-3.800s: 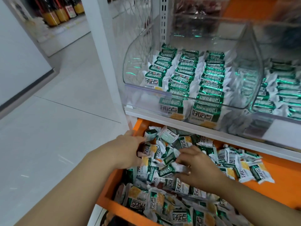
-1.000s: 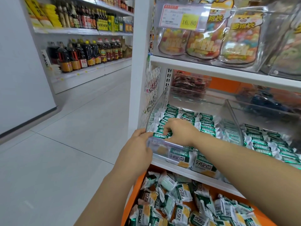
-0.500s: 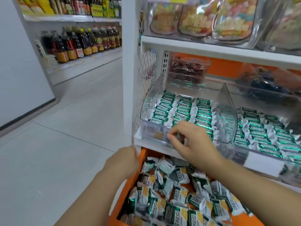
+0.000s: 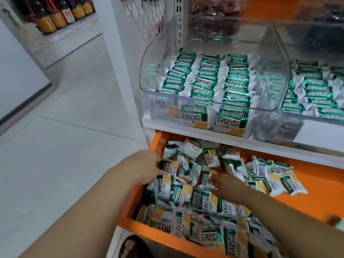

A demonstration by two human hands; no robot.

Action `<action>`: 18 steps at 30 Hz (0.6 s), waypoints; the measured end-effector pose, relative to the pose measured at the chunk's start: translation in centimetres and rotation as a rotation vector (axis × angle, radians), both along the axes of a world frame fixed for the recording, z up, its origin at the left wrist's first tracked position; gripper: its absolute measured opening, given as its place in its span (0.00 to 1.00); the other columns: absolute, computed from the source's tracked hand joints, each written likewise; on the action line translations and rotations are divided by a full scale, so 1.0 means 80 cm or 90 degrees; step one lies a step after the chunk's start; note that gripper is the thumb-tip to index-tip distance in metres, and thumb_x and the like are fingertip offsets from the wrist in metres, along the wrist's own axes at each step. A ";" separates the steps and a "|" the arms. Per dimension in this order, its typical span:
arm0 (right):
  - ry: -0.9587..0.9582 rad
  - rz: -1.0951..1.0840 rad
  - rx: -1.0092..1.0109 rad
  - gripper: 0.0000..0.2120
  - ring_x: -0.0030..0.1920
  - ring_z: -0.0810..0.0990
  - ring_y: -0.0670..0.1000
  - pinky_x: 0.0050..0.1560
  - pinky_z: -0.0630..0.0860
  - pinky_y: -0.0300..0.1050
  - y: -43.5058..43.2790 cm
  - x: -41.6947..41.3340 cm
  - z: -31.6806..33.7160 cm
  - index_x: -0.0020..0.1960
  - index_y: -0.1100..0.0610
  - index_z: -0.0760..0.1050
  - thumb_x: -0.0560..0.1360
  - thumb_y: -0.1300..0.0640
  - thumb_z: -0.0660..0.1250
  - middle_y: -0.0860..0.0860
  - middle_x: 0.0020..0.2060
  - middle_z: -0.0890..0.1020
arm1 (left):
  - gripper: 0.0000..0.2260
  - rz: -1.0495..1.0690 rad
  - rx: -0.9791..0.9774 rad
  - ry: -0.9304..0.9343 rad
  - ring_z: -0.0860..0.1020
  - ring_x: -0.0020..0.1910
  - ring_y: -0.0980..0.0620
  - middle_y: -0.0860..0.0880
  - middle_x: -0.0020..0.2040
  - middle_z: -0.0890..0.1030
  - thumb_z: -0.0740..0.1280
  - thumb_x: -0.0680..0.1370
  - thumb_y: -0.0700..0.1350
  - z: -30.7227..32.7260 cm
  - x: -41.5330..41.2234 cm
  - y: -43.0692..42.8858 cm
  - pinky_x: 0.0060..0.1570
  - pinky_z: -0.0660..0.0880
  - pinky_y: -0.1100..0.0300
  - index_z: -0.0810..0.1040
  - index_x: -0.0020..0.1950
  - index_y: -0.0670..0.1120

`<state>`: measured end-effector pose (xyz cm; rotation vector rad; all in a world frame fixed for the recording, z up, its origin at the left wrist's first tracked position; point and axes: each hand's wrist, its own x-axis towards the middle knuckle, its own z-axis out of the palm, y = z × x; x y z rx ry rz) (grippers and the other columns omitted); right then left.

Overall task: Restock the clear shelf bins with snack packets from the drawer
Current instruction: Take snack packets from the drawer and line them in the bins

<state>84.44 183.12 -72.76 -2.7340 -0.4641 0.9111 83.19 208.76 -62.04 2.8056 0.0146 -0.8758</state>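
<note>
Neither hand's grip is clear: left hand (image 4: pixel 143 168) sits among packets (image 4: pixel 204 202) in the drawer (image 4: pixel 158 233), right hand (image 4: pixel 228 186) touches one, below the bin (image 4: pixel 149 71).

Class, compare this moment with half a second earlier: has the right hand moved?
Yes. The right hand has dropped from the front lip of the clear bin down into the orange drawer, among loose packets.
</note>
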 end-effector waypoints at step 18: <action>0.037 0.105 -0.007 0.09 0.55 0.75 0.55 0.48 0.71 0.44 0.015 -0.025 -0.025 0.44 0.43 0.70 0.74 0.58 0.64 0.53 0.54 0.71 | 0.20 -0.026 -0.043 -0.010 0.68 0.69 0.49 0.47 0.73 0.67 0.61 0.81 0.44 0.020 0.007 -0.003 0.65 0.64 0.61 0.65 0.73 0.50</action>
